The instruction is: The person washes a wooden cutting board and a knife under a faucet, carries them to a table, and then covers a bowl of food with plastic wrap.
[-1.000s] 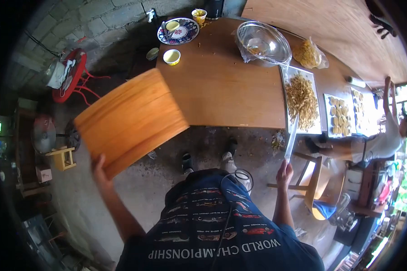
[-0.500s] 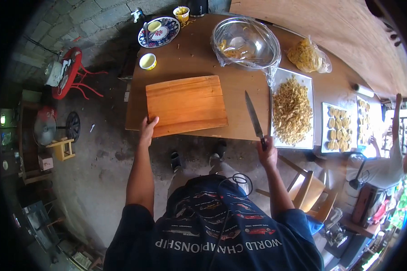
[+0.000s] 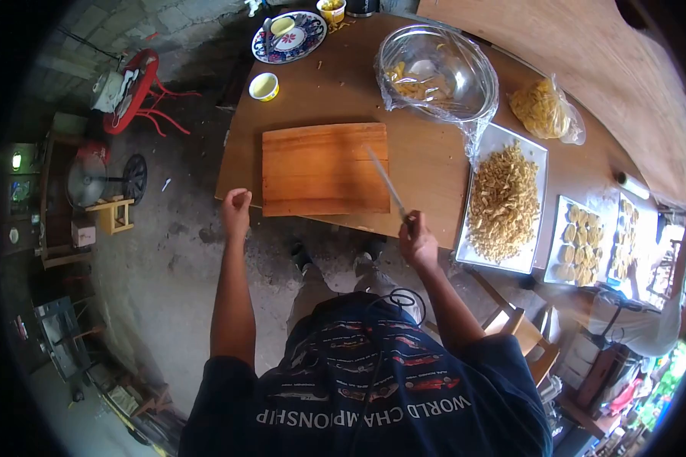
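A wooden cutting board (image 3: 320, 171) lies flat near the table's front edge. My right hand (image 3: 418, 240) grips the handle of a knife (image 3: 386, 180), whose blade points up and left over the board's right part. Just off the board's lower left corner is my left hand (image 3: 237, 212), its fingers curled together; whether anything small is inside cannot be made out. Right of the knife, a metal tray (image 3: 537, 221) holds a pile of small chopped pieces (image 3: 504, 202). Behind it stands a glass bowl (image 3: 465, 68) wrapped in plastic, with some yellow food inside.
At the back left are a small cup (image 3: 264, 87), a patterned plate (image 3: 309, 38) and another cup (image 3: 331, 9). A bag of yellow food (image 3: 543, 109) and trays of round pieces (image 3: 583, 242) stand to the right. A chair (image 3: 514, 324) and a person (image 3: 639, 324) are at the right.
My left hand has let go of the board and moved slightly left and up. The knife in my right hand has swung left, over the board. The view has shifted.
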`<state>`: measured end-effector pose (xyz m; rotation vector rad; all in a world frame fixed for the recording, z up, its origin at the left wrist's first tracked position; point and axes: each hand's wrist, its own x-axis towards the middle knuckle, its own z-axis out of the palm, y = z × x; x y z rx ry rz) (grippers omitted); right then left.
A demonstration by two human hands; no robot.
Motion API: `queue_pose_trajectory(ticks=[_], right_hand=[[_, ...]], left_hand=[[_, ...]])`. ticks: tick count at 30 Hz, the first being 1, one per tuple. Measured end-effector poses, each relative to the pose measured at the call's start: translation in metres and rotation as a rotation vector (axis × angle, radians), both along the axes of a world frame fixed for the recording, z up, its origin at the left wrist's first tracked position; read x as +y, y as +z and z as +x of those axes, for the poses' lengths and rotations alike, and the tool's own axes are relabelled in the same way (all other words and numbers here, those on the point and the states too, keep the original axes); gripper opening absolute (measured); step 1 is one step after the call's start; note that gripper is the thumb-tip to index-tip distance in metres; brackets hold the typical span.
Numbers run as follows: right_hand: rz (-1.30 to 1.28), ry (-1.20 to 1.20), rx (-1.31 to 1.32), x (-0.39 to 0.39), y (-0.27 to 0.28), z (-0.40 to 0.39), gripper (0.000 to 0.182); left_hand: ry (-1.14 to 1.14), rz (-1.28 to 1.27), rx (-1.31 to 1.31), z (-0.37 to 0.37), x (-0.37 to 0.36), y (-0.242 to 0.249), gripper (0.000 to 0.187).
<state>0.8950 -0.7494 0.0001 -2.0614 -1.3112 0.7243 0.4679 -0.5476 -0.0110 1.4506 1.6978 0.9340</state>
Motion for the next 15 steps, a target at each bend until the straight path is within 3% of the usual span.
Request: queue_pose_trajectory(ticks=[3, 7, 10, 11, 15], right_hand=[[0.072, 0.156, -0.006, 0.028, -0.003, -0.030, 0.026], [-0.114, 0.206, -0.127, 0.039, -0.017, -0.033, 0.022], [-0.063, 0.065, -0.112, 0.039, -0.033, 0.000, 0.019], [-0.024, -0.046, -0.109, 0.040, -0.036, 0.012, 0.018], [0.086, -0.081, -0.122, 0.032, -0.002, 0.039, 0.018]], left_hand=[[0.031, -0.066, 0.190, -0.016, -0.036, 0.016, 0.020], [0.066, -0.073, 0.284, -0.084, -0.098, -0.027, 0.026], [0.158, -0.204, 0.490, -0.142, -0.156, -0.054, 0.029], [0.197, -0.271, 0.494, -0.153, -0.175, -0.055, 0.028], [0.316, -0.451, 0.438, -0.176, -0.220, -0.050, 0.027]])
